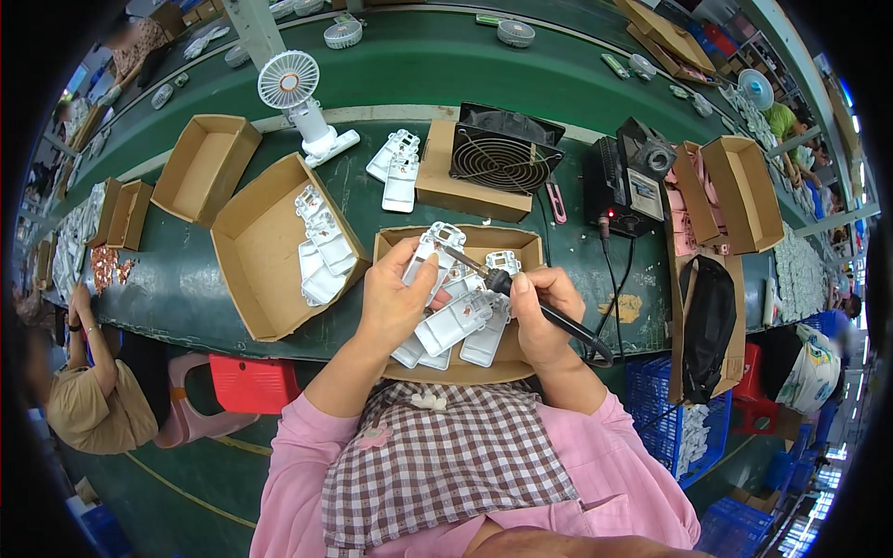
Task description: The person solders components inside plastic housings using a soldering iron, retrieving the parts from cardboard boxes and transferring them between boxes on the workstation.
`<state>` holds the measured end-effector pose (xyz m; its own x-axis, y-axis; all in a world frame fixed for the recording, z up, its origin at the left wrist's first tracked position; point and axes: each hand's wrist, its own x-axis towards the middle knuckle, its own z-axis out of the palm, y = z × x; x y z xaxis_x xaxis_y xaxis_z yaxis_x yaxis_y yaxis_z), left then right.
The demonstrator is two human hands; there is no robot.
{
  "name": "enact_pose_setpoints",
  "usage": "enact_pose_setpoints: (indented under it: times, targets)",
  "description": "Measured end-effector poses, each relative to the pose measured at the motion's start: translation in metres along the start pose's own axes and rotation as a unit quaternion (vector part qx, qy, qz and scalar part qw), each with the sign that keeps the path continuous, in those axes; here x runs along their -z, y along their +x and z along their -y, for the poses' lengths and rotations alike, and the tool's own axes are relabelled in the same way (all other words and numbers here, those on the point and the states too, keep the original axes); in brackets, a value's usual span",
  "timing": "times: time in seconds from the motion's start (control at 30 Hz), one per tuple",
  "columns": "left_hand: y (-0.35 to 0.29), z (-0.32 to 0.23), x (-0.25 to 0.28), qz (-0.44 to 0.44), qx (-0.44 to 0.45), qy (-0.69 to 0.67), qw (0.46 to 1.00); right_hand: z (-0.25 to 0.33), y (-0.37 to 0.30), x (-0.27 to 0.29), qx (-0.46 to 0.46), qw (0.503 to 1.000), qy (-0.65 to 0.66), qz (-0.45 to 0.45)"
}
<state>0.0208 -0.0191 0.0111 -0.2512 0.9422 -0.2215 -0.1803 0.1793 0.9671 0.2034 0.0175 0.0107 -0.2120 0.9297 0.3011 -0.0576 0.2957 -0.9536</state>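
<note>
My left hand (398,296) holds a white plastic part (430,251) upright over a shallow cardboard box (526,244). My right hand (539,316) grips a black soldering iron (500,279) like a pen, its thin tip (453,253) touching the held part. Several more white plastic parts (456,324) lie in the box under both hands. The iron's black cable (603,352) trails off to the right.
A larger cardboard box (251,251) with white parts sits left, an empty box (203,166) beyond it. A black fan (502,153) on a box and a soldering station (625,181) stand behind. A white desk fan (293,88), a black bag (707,321), another person (93,391) at left.
</note>
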Motion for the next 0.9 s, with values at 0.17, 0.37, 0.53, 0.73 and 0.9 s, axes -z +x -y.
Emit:
enact_pose_setpoints:
  times: [0.17, 0.37, 0.53, 0.73, 0.9]
  targets:
    - [0.0, 0.0, 0.0, -0.002, 0.0, -0.002, 1.0, 0.002, 0.0, -0.001, -0.018, 1.0, -0.005, 0.001]
    - [0.0, 0.0, -0.001, -0.016, -0.013, 0.009, 1.0, -0.009, -0.004, 0.004, 0.034, 0.998, 0.016, -0.04]
    - [-0.002, 0.007, 0.006, -0.026, -0.109, 0.27, 0.956, -0.007, -0.005, -0.001, 0.061, 0.994, 0.037, -0.079]
    - [-0.013, -0.029, 0.035, -0.183, -0.226, 0.455, 0.842, -0.008, -0.002, 0.004, 0.066, 0.996, 0.021, -0.057]
    - [0.007, -0.036, 0.105, -0.22, -0.049, 0.657, 0.72, -0.008, -0.001, 0.002, 0.049, 0.997, 0.032, -0.046]
